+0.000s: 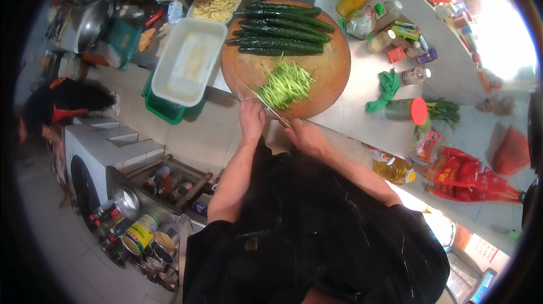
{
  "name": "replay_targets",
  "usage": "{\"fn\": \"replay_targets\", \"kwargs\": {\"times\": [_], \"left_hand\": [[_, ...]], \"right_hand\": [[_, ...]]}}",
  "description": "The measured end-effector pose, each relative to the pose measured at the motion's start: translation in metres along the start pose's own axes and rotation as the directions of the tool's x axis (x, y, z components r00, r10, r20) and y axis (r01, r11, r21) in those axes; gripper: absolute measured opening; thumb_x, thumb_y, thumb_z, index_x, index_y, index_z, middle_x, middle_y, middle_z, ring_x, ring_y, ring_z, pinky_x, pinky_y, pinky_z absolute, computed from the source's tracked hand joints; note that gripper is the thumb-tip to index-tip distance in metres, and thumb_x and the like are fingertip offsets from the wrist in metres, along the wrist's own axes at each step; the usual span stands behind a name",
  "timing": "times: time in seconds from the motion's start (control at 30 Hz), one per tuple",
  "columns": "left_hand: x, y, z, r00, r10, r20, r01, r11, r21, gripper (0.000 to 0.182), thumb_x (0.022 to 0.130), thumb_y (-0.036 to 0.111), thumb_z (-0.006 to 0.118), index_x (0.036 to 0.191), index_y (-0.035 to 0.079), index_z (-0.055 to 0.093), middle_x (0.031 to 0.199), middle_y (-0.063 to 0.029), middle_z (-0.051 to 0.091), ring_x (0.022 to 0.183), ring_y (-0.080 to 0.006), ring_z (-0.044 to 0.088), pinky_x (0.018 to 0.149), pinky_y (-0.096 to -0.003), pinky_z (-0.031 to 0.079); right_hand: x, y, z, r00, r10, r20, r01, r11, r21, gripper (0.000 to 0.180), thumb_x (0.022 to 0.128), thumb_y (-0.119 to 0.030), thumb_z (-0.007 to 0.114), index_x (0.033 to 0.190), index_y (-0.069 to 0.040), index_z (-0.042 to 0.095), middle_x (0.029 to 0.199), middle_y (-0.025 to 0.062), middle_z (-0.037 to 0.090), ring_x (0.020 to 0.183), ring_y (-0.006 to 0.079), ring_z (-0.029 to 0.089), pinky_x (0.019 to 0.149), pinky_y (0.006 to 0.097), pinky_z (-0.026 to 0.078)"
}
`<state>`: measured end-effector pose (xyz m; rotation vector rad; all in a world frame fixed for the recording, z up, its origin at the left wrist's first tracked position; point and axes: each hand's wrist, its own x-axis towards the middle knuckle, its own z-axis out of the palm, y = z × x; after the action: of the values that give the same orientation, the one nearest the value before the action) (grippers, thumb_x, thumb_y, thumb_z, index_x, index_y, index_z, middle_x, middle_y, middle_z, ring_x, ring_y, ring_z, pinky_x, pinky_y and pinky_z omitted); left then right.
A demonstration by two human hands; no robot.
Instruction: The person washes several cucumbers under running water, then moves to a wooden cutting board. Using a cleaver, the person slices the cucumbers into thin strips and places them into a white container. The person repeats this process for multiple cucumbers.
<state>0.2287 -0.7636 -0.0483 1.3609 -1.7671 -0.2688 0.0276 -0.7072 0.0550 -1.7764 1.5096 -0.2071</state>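
My right hand [307, 136] is closed around the handle of a kitchen knife [275, 112], whose thin blade slants over the near left edge of a round wooden chopping board [335, 79]. My left hand [251, 115] is beside the blade at the board's rim, its fingers curled; whether they grip anything is hidden. Just beyond the blade lies a loose heap of thin green shreds [288, 83], apparently cut cucumber. Several whole dark-green cucumbers [282, 28] lie side by side across the far half of the board.
Left of the board stands a white plastic tub [188, 62] above a green bin [163, 106]. Sliced pieces fill another tub [215, 6]. To the right are a green cloth [385, 89], a red-lidded jar [407, 111] and several bottles [382, 41]. Another person [70, 102] bends at far left.
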Motion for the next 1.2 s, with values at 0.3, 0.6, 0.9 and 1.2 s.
{"fn": "replay_targets", "kwargs": {"times": [0.3,0.6,0.9,1.2], "left_hand": [[0.031,0.009,0.004,0.959,-0.143,0.244,0.124,0.988,0.090,0.018,0.077,0.002,0.062,0.091,0.003,0.072,0.095,-0.0184,0.067,0.091,-0.0404,0.061,0.084,-0.0483,0.050],[0.100,0.022,0.026,0.528,-0.624,0.576,0.537,-0.280,-0.795,0.041,0.103,0.028,0.050,0.130,-0.002,0.055,0.120,-0.0169,0.066,0.108,-0.0280,0.064,0.097,-0.0388,0.049],[0.130,0.062,0.013,0.661,-0.470,0.585,0.306,-0.543,-0.782,0.100,0.091,0.076,0.039,0.151,-0.005,0.033,0.150,-0.0251,0.045,0.138,-0.0408,0.044,0.115,-0.0539,0.036],[0.141,0.059,0.011,0.749,-0.353,0.561,0.505,-0.244,-0.828,0.075,0.102,0.054,0.042,0.148,-0.006,0.038,0.150,-0.0238,0.046,0.139,-0.0369,0.045,0.116,-0.0454,0.036]], "right_hand": [[0.016,0.043,-0.022,0.999,-0.034,-0.039,0.040,0.986,0.164,0.033,0.098,-0.035,0.057,0.100,-0.001,0.054,0.076,0.0272,0.065,0.072,0.0467,0.065,0.067,0.0564,0.052],[0.019,0.056,-0.058,0.977,-0.010,0.212,-0.210,0.089,0.974,0.046,0.106,-0.050,0.043,0.116,-0.007,0.055,0.072,0.0018,0.052,0.044,0.0138,0.041,0.043,0.0288,0.035],[0.026,0.070,-0.015,0.852,-0.242,0.464,-0.508,-0.169,0.845,0.048,0.106,-0.052,0.038,0.109,-0.008,0.057,0.069,0.0051,0.052,0.045,0.0162,0.042,0.051,0.0319,0.038],[-0.049,0.177,-0.029,0.908,0.121,0.401,-0.410,0.066,0.909,0.027,0.103,-0.035,0.058,0.101,-0.008,0.054,0.066,0.0058,0.049,0.042,0.0156,0.041,0.042,0.0304,0.035]]}}
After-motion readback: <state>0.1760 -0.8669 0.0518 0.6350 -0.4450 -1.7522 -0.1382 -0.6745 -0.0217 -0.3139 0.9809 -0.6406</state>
